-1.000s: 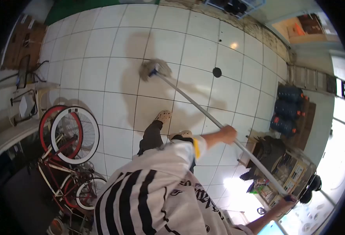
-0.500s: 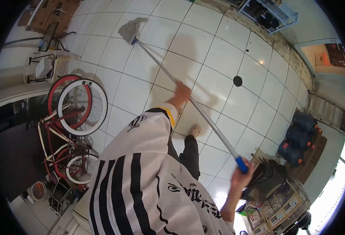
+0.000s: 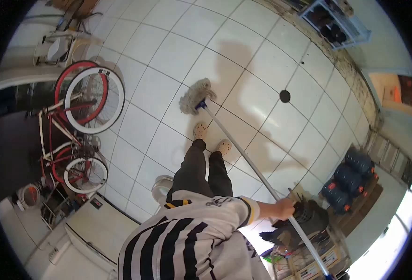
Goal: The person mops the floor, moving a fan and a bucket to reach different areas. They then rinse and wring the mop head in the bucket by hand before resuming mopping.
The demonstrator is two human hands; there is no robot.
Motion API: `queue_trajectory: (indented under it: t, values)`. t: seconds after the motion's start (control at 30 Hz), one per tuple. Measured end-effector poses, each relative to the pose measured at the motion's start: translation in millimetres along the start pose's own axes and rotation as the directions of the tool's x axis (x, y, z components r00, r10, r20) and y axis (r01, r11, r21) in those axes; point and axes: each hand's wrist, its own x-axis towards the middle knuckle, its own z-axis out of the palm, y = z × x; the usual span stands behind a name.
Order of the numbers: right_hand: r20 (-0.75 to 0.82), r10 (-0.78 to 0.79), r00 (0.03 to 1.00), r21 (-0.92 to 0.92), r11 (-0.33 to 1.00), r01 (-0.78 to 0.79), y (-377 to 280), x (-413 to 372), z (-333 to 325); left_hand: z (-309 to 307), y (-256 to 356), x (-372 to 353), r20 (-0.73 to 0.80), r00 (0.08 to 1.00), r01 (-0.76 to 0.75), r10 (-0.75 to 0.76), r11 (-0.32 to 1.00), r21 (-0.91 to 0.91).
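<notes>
My left hand [image 3: 285, 208] is closed round the metal handle of a mop [image 3: 243, 156], its arm reaching across my body to the right. The mop's grey string head [image 3: 196, 95] lies on the white tiled floor, just ahead of my feet in beige clogs [image 3: 200, 131]. A blue joint connects head and handle. The handle slants down to the lower right, where its blue end [image 3: 326, 275] meets the frame edge. My right hand is out of view.
A red and white bicycle [image 3: 94, 100] stands at the left. A pale round container [image 3: 162, 186] is beside my legs. Large blue water bottles [image 3: 348, 179] lie at the right, near a ladder [image 3: 388, 147]. A rack [image 3: 334, 25] holds shoes at upper right. A dark round floor spot [image 3: 285, 96] lies ahead.
The mop head has come back across the floor toward my feet. My left hand has swung right and down with the handle. My right hand has left the view.
</notes>
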Motion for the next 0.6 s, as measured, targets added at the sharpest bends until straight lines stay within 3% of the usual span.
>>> queue_trajectory:
  t: [0.07,0.1,0.13,0.17,0.2,0.23,0.27,0.3,0.33,0.37,0.4,0.5,0.53,0.57,0.6]
  values:
    - [0.233,0.328,0.915,-0.027,0.943,-0.331,13,-54,64,10,-88,-6,-0.158,0.968,0.184,-0.194,0.980,-0.080]
    - [0.371,0.492,0.788,-0.081,0.862,-0.501,7,-84,104,-19,-133,-26,-0.099,0.971,0.220,-0.216,0.975,0.033]
    - [0.506,0.613,0.607,-0.185,0.765,-0.617,-4,-118,146,-8,-205,-41,-0.269,0.934,0.285,-0.233,0.943,0.172]
    - [0.623,0.668,0.408,-0.307,0.688,-0.658,-27,-151,189,-40,-251,-75,-0.355,0.872,0.419,-0.338,0.889,0.185]
    - [0.728,0.653,0.208,-0.424,0.668,-0.612,-65,-188,233,-67,-304,-109,-0.372,0.805,0.589,-0.462,0.700,0.404]
    - [0.846,0.534,-0.004,-0.452,0.712,-0.537,-104,-227,272,-76,-367,-145,-0.557,0.691,0.722,-0.461,0.476,0.501]
    - [0.913,0.330,-0.241,-0.407,0.788,-0.462,-163,-265,309,-120,-401,-202,-0.583,0.636,0.771,-0.505,0.396,0.499]
    - [0.893,0.151,-0.424,-0.336,0.850,-0.405,-222,-301,338,-152,-416,-241,-0.652,0.494,0.869,-0.576,0.305,0.389]
    - [0.833,0.000,-0.553,-0.234,0.906,-0.352,-279,-336,359,-176,-424,-275,-0.694,0.338,0.941,-0.636,0.204,0.271]
    - [0.761,-0.057,-0.647,-0.152,0.953,-0.263,-308,-381,379,-198,-425,-302,-0.649,0.284,0.953,-0.706,0.133,0.273]
    - [0.758,-0.255,-0.601,0.117,0.958,-0.260,-346,-409,388,-213,-418,-318,-0.641,0.246,0.954,-0.727,0.064,0.293]
    - [0.777,-0.483,-0.403,0.434,0.875,-0.214,-339,-455,390,-224,-399,-320,-0.539,0.186,0.920,-0.822,-0.048,0.390]
    - [0.772,-0.194,-0.606,0.139,0.981,-0.137,-334,-431,383,-208,-395,-310,-0.472,0.168,0.904,-0.865,-0.056,0.424]
    - [0.790,-0.237,-0.566,0.170,0.971,-0.170,-301,-419,378,-162,-407,-286,-0.629,0.170,0.909,-0.758,-0.127,0.398]
    - [0.821,-0.388,-0.419,0.331,0.921,-0.205,-239,-410,374,-103,-440,-253,-0.610,0.247,0.925,-0.753,-0.004,0.380]
